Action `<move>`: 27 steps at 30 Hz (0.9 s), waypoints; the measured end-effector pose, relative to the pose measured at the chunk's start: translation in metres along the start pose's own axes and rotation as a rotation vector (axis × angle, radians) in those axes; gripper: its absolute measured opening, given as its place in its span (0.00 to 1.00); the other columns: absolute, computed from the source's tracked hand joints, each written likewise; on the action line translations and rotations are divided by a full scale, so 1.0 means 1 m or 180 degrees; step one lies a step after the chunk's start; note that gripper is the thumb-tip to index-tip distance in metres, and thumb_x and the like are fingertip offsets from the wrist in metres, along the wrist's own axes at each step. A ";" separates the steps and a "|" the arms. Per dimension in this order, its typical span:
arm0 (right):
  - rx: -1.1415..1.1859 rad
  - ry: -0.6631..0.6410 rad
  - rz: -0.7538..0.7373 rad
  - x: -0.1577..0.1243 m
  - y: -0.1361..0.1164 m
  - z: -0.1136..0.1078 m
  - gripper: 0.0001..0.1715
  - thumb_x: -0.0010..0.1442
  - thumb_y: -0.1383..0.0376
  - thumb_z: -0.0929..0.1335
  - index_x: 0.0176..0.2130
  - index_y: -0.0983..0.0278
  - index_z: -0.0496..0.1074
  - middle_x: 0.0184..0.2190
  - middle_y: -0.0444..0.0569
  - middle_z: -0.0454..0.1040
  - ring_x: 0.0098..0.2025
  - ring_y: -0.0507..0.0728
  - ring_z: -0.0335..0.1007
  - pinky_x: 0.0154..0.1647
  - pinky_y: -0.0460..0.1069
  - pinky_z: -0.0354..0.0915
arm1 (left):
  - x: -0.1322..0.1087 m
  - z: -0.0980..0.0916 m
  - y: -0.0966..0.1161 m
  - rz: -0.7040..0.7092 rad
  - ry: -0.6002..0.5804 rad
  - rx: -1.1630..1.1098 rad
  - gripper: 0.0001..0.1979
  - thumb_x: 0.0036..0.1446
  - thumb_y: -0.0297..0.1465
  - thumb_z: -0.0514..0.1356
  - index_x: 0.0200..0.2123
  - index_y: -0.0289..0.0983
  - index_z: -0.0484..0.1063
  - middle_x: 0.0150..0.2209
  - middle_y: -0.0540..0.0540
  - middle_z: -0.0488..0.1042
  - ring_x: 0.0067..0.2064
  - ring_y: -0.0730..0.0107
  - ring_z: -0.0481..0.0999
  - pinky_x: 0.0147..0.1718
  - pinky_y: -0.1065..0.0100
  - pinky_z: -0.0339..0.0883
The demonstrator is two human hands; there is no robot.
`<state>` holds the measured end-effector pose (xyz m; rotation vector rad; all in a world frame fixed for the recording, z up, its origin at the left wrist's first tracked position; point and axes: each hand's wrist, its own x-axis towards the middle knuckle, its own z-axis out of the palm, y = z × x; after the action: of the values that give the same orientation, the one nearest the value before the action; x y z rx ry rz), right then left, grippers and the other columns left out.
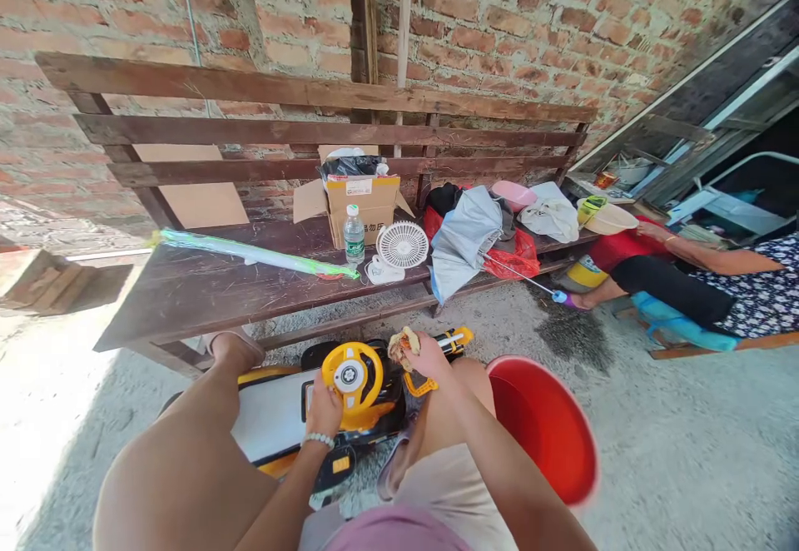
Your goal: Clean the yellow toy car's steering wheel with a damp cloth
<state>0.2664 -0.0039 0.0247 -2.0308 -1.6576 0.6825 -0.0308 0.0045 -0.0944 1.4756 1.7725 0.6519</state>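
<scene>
Brick wall [474, 22] behind: left hand [325, 405] curled on yellow steering wheel [350, 374]; right hand [432, 359], closed on crumpled wad [403, 348], may drop it if loosened.

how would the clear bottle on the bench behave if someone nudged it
The clear bottle would probably tip under a high push, being tall and narrow. Its round body may roll on the bench once down. With its cap on, spilling seems unlikely.
</scene>
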 end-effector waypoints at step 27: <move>-0.0807 0.0006 0.0305 -0.007 0.108 -0.054 0.30 0.58 0.74 0.73 0.59 0.62 0.83 0.65 0.60 0.81 0.67 0.67 0.73 0.71 0.60 0.66 | 0.014 0.006 -0.020 0.0345 0.0239 0.0131 0.31 0.64 0.31 0.54 0.70 0.32 0.68 0.55 0.32 0.82 0.60 0.41 0.82 0.65 0.41 0.76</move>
<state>0.3813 -0.0329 0.0021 -2.2978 -1.7292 0.5230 -0.0393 0.0135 -0.1167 1.6031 1.7814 0.7383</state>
